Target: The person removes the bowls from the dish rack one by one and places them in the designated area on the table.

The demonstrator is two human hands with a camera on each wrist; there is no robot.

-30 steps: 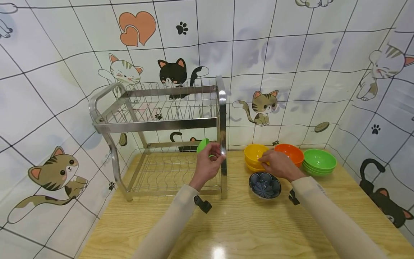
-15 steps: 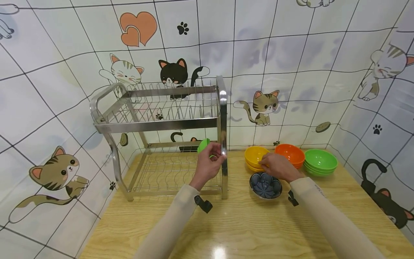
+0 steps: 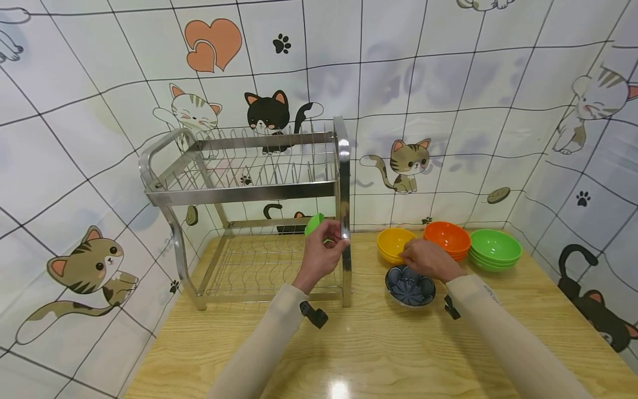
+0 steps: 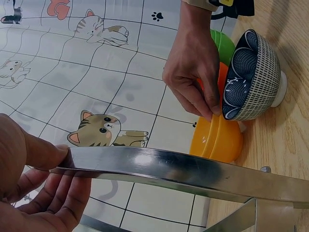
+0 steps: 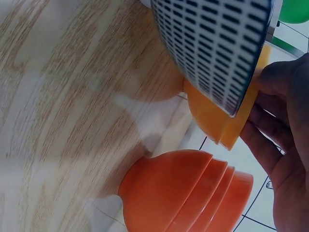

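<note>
My left hand (image 3: 329,239) grips a small green bowl (image 3: 314,223) on edge, right beside the right front post of a two-tier steel dish rack (image 3: 239,193). In the left wrist view its fingers (image 4: 53,203) lie against the rack's shiny bar (image 4: 169,169). My right hand (image 3: 406,256) reaches over a dark blue patterned bowl (image 3: 410,288). Its fingertips (image 4: 205,108) pinch the near rim of the top yellow bowl (image 3: 390,241) in a stack. The right wrist view shows those fingers (image 5: 270,130) at the yellow rim (image 5: 236,130), beside the blue bowl (image 5: 217,43).
A stack of orange bowls (image 3: 448,235) and a stack of green bowls (image 3: 495,246) sit right of the yellow ones along the tiled back wall. Both rack tiers hold no dishes. The wooden counter (image 3: 349,354) stretches toward me.
My right hand has drawn back slightly, from over the yellow bowl's inside to its near rim. The left hand and green bowl have stayed by the post.
</note>
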